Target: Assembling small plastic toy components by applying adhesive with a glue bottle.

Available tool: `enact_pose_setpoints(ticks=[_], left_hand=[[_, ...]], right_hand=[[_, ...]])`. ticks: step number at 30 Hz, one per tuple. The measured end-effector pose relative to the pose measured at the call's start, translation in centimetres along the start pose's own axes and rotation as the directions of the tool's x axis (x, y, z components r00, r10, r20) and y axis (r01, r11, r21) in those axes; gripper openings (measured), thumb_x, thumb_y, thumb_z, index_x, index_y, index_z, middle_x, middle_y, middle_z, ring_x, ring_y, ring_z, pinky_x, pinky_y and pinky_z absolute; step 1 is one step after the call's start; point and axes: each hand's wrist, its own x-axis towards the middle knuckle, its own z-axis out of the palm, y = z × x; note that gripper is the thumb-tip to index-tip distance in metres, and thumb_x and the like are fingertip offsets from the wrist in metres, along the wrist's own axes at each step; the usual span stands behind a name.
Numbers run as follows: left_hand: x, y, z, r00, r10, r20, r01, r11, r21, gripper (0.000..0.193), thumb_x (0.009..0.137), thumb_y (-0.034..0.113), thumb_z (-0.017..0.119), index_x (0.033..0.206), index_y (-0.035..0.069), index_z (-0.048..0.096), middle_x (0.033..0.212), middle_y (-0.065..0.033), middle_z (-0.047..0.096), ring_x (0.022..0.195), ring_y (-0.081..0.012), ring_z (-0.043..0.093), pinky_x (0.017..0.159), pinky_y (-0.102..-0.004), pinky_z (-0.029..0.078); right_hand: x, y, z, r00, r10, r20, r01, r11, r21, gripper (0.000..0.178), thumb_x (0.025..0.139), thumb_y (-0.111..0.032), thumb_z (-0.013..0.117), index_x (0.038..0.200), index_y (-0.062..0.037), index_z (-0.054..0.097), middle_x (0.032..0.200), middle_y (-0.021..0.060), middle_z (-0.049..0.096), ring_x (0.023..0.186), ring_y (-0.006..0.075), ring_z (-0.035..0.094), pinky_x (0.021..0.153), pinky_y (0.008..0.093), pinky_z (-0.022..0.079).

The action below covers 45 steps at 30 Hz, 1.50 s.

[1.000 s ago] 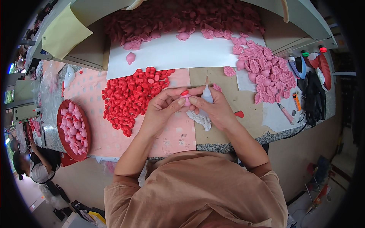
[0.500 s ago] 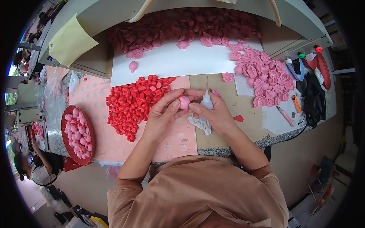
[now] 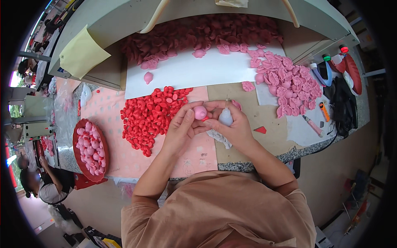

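Between the fingertips of my left hand (image 3: pixel 180 127) is a small pink ball-shaped piece (image 3: pixel 200 112). My right hand (image 3: pixel 239 131) is closed around a translucent squeeze bottle (image 3: pixel 226 118), whose thin needle tip points away from me. A bit of red (image 3: pixel 205 118) shows at the ball's lower right, beside my right thumb; I cannot tell whether it is joined to the ball. A crumpled white cloth (image 3: pixel 220 138) lies under my right hand. Left of my hands, glossy red pieces (image 3: pixel 151 118) are heaped on pink patterned paper (image 3: pixel 113 103).
At the left stands a red basket (image 3: pixel 106 163) holding pink balls with red parts. Pink petal-like pieces (image 3: pixel 289 82) are piled at the right and under the grey hood (image 3: pixel 244 18). An orange cutter (image 3: pixel 324 111) and a tube (image 3: pixel 313 126) lie farther right. A person (image 3: pixel 51 186) sits at the far left.
The pink ball has turned: red showed at its upper left before, now at its lower right. My right hand's bottle has dropped slightly toward me. The whole view has shifted a little.
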Motion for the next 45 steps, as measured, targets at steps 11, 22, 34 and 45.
enact_pose_setpoints(ticks=[11, 22, 34, 45], left_hand=[[-0.1, -0.4, -0.1, 0.999, 0.001, 0.039, -0.001, 1.000, -0.004, 0.031, 0.097, 0.028, 0.040, 0.117, 0.006, 0.046, 0.105, -0.0115, 0.058, 0.092, -0.0191, 0.061, 0.079, -0.0348, 0.053], [0.0, -0.3, -0.3, 0.996, 0.087, 0.006, -0.086, 0.993, -0.080, 0.027, 0.094, 0.012, 0.047, 0.120, 0.006, 0.045, 0.109, -0.0085, 0.056, 0.097, -0.0207, 0.060, 0.085, -0.0369, 0.052], [0.0, -0.7, -0.1, 0.966, 0.256, -0.020, -0.250, 0.956, 0.150, 0.025, 0.090, 0.003, 0.052, 0.114, 0.002, 0.047, 0.113, -0.0122, 0.054, 0.105, -0.0186, 0.055, 0.091, -0.0353, 0.049], [0.1, -1.0, -0.3, 0.952, 0.307, -0.009, -0.299, 0.932, 0.204, 0.025, 0.089, 0.002, 0.054, 0.113, 0.003, 0.049, 0.111, -0.0122, 0.057, 0.102, -0.0181, 0.056, 0.091, -0.0343, 0.048]], right_hand=[[0.3, 0.2, -0.3, 0.981, -0.192, 0.037, 0.190, 0.888, -0.419, 0.034, 0.079, -0.004, 0.066, 0.111, -0.0012, 0.057, 0.102, 0.0075, 0.056, 0.092, 0.0156, 0.056, 0.081, 0.0273, 0.045], [0.2, 1.3, -1.0, 0.988, -0.156, 0.005, 0.153, 0.960, -0.233, 0.021, 0.084, -0.005, 0.061, 0.105, -0.0013, 0.060, 0.096, 0.0055, 0.057, 0.082, 0.0097, 0.054, 0.074, 0.0231, 0.044], [0.3, 0.4, -0.6, 0.966, 0.248, -0.070, -0.242, 0.967, 0.083, 0.013, 0.085, -0.008, 0.061, 0.095, 0.0004, 0.060, 0.081, 0.0030, 0.061, 0.066, 0.0061, 0.053, 0.059, 0.0205, 0.045], [0.4, 1.0, -0.6, 0.954, 0.292, -0.062, -0.279, 0.947, 0.158, 0.010, 0.086, -0.005, 0.060, 0.094, 0.0011, 0.060, 0.080, 0.0043, 0.060, 0.066, 0.0075, 0.053, 0.059, 0.0212, 0.044]])
